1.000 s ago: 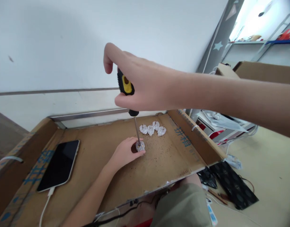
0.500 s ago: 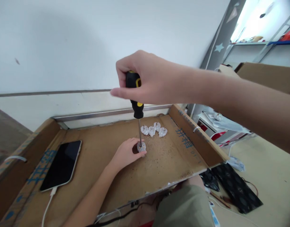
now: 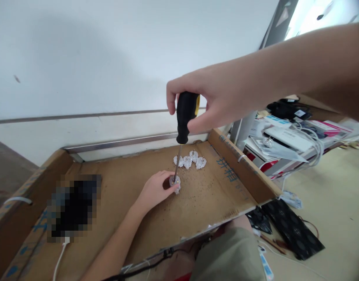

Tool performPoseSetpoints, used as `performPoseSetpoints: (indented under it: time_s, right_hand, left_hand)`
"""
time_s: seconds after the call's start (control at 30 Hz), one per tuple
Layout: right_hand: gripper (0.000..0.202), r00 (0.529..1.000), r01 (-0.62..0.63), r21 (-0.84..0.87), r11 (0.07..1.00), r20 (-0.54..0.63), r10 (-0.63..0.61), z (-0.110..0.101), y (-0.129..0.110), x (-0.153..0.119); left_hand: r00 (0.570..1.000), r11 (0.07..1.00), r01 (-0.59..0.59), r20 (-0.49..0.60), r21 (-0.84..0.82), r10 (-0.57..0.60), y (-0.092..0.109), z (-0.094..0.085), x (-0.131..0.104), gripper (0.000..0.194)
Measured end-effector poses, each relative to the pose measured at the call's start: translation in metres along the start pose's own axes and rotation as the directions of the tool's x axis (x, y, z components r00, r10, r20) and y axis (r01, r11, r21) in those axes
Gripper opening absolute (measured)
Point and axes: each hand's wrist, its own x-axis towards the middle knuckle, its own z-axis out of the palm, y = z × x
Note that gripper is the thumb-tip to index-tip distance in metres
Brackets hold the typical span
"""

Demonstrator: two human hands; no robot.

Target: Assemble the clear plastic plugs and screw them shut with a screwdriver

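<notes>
My right hand [image 3: 202,101] is closed around the black and yellow handle of a screwdriver [image 3: 187,117], which leans slightly to the right. Its metal shaft runs down to a small clear plastic plug [image 3: 175,182], and the tip meets the plug's top. Thumb and fingers of my left hand [image 3: 156,191] pinch this plug against the cardboard. Behind it and to the right lies a group of several similar clear plugs [image 3: 188,162], with metal pins showing on some.
A cardboard tray [image 3: 132,164] with raised sides surrounds the work. On its left lies a blurred-out dark phone [image 3: 75,205] with a white cable. Dark crumbs are scattered near the plugs. Right of the tray stands a cluttered shelf [image 3: 284,136], with a black panel [image 3: 293,230] on the floor.
My right hand has turned, its wrist and forearm now higher, and the screwdriver handle has tipped to the right. My left hand still holds the plug in the same place.
</notes>
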Motion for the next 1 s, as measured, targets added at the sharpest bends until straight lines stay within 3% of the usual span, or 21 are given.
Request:
performPoseSetpoints:
  time_s: [0.17,0.3,0.37,0.47,0.67,0.8,0.9,1.0]
  right_hand:
    - [0.034,1.0,0.001,-0.186,0.982,0.015,0.002,0.002,0.003,0.005]
    - [0.026,0.982,0.113,-0.295,0.949,-0.111,-0.152,0.01,0.005,0.002]
    - [0.025,0.963,0.149,-0.267,0.952,-0.179,-0.201,0.013,0.002,-0.001]
    - [0.029,0.964,0.101,-0.208,0.973,-0.22,-0.147,0.015,-0.003,-0.006]
    - [0.03,0.96,0.077,-0.043,0.996,-0.266,-0.085,0.014,-0.003,-0.01]
    - [0.03,0.96,0.079,-0.03,0.996,-0.268,-0.084,0.009,-0.003,-0.012]
    - [0.03,0.967,0.051,-0.12,0.992,-0.241,-0.079,0.005,-0.002,-0.011]
    - [0.031,0.969,0.026,-0.332,0.943,-0.222,-0.105,0.0,-0.001,-0.011]
  left_hand:
    - [1.0,1.0,0.001,-0.008,-0.005,-0.001,-0.002,0.001,0.0,0.029]
    - [1.0,1.0,0.014,-0.004,0.002,-0.014,0.0,0.0,0.001,0.03]
    - [1.0,1.0,0.018,-0.002,0.003,-0.018,0.0,-0.001,0.001,0.03]
    - [1.0,1.0,0.023,-0.007,-0.001,-0.023,0.0,-0.001,0.0,0.03]
    - [1.0,1.0,0.004,-0.026,-0.002,-0.004,-0.004,0.001,0.0,0.03]
    - [0.999,1.0,-0.002,-0.033,0.0,0.002,-0.005,0.002,0.0,0.03]
    - [0.998,1.0,-0.014,-0.055,0.003,0.014,-0.003,0.001,0.0,0.029]
    - [0.994,1.0,-0.012,-0.111,-0.005,0.011,-0.002,0.0,0.0,0.027]
